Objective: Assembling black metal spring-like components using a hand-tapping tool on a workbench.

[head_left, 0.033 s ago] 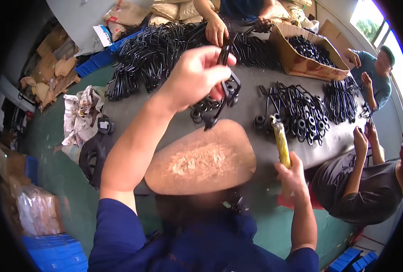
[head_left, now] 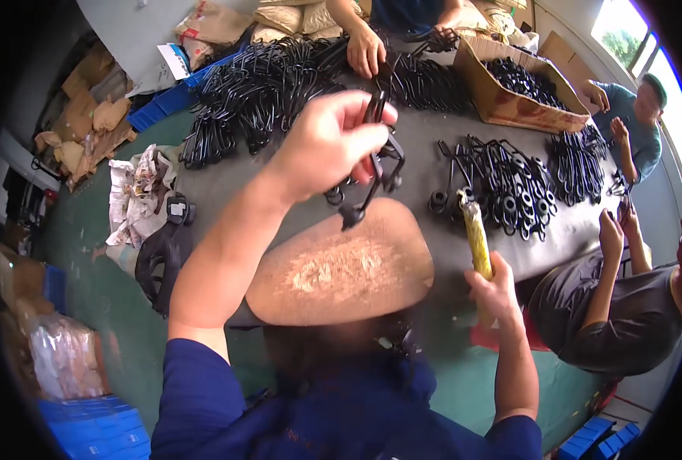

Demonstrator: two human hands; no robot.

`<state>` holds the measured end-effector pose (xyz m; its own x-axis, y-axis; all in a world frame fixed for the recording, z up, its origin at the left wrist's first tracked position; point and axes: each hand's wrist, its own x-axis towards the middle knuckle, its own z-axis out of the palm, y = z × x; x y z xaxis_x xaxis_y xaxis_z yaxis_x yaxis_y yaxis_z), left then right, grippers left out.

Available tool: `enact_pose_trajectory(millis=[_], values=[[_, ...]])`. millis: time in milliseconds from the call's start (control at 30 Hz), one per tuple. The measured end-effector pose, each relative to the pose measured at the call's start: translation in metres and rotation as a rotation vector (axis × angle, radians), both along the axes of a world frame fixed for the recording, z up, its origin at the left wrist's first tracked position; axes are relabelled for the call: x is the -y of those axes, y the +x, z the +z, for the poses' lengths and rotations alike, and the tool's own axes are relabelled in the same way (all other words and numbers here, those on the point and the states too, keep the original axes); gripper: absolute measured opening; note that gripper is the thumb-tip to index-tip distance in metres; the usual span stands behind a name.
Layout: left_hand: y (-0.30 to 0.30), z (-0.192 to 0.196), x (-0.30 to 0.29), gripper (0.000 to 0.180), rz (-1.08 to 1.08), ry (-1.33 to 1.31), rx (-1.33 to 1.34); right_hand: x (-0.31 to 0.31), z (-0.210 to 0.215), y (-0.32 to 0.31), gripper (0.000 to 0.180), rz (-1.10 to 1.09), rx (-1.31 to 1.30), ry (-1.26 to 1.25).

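My left hand is raised over the far edge of a worn wooden board. Its fingers are closed round a black bent-rod part whose lower end carries dark round pieces; the palm side is hidden. To the right of the board, my right hand grips a yellow stick with a ragged whitish tip, held nearly upright. The middle of the board is rough and splintered. Beyond the stick lies a pile of black rods with ring ends.
Many black rods cover the table's far left. A cardboard box of small black parts stands far right. Across the table a co-worker's hand touches rods. Two people sit on the right. Crumpled paper lies at the left edge.
My left hand and the black part in it have dropped slightly toward the board. My right hand with the yellow stick is almost where it was.
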<state>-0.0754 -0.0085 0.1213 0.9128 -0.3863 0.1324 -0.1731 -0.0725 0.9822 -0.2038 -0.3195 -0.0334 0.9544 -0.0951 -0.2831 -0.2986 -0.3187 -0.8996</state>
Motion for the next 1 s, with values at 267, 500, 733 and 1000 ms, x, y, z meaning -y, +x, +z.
enact_pose_trajectory(millis=[267,500,733,1000], values=[[-0.088,-0.062,-0.021,0.012,0.006,0.275,0.148,-0.008,-0.007,-0.016,0.026,0.028,0.155,-0.068],[-0.101,-0.063,-0.025,0.009,0.132,0.414,0.528,-0.087,0.106,-0.076,0.040,0.092,0.338,0.512],[-0.105,-0.065,-0.021,0.007,0.097,0.273,0.713,-0.089,0.016,-0.125,0.034,0.192,0.635,-0.073],[-0.101,-0.072,-0.044,0.012,0.119,0.319,0.660,-0.136,0.081,-0.127,0.027,0.120,0.259,0.086]])
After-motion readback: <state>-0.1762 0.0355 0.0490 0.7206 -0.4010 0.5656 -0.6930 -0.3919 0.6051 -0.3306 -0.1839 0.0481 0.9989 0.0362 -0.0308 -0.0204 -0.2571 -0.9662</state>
